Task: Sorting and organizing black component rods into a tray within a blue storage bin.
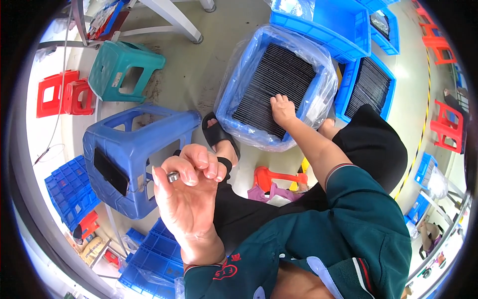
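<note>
My left hand (191,197) is raised palm up beside the blue stool, its fingers curled. A small shiny metal cylinder (173,176) sits between the thumb and index finger. My right hand (283,110) reaches down into a blue crate (226,94) lined with clear plastic (326,92). Tightly packed rows of thin black strips (279,65) stand on edge inside that crate. The right fingers are bent and close together against the strips; their tips are hidden, so what they pinch cannot be made out.
A blue stool (144,142) with a black phone-like slab (110,170) on it stands at left, a green stool (124,72) behind. Another crate of black strips (371,84) stands right of the lined one; a blue bin (343,30) lies beyond. A red stool (271,177) is below.
</note>
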A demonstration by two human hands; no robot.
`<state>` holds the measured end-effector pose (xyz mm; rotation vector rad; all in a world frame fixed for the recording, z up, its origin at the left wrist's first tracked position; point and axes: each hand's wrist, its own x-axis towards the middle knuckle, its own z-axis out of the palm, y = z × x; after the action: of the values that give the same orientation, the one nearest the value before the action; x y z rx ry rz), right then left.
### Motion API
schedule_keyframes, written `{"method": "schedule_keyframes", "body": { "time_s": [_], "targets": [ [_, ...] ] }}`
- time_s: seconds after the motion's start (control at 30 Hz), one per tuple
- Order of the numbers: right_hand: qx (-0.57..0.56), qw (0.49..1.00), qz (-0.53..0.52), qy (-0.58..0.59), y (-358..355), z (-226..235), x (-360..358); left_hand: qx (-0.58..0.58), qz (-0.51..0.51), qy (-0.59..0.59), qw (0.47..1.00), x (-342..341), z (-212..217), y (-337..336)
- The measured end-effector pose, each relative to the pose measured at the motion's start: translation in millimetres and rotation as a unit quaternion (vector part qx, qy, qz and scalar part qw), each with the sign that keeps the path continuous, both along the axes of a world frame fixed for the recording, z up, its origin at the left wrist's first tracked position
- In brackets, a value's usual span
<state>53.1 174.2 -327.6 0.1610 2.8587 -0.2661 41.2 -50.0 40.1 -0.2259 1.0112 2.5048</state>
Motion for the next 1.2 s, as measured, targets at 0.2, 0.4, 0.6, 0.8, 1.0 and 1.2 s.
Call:
{"method": "schedule_keyframes", "body": {
  "time_s": [0.2,0.4,0.6,0.8,1.0,1.2],
  "targets": [
    [0.005,0.995,-0.098,0.014,-8.5,19.1,-8.2,0.010,-0.005,0.005,1.000,1.0,-2.1,-3.4],
    [-0.038,0.999,-0.022,0.019,-15.3,-1.4,15.1,0.022,-0.016,0.013,1.000,-0.7,-2.3,-2.0],
    [-0.104,0.994,0.026,-0.021,-30.7,-11.1,41.1,0.033,-0.023,0.016,0.999,0.3,-3.1,-3.9],
    [-0.096,0.991,0.059,-0.066,-34.7,-3.0,40.4,0.021,-0.015,0.013,1.000,1.9,-1.0,-3.9],
    [-0.081,0.987,0.025,-0.134,-29.4,-0.4,31.1,0.030,-0.024,0.016,0.999,2.2,-0.3,0.3],
    [0.001,0.947,0.207,-0.245,-3.6,53.0,-24.1,0.024,-0.041,0.021,0.999,2.5,2.0,5.6]
  ]
}}
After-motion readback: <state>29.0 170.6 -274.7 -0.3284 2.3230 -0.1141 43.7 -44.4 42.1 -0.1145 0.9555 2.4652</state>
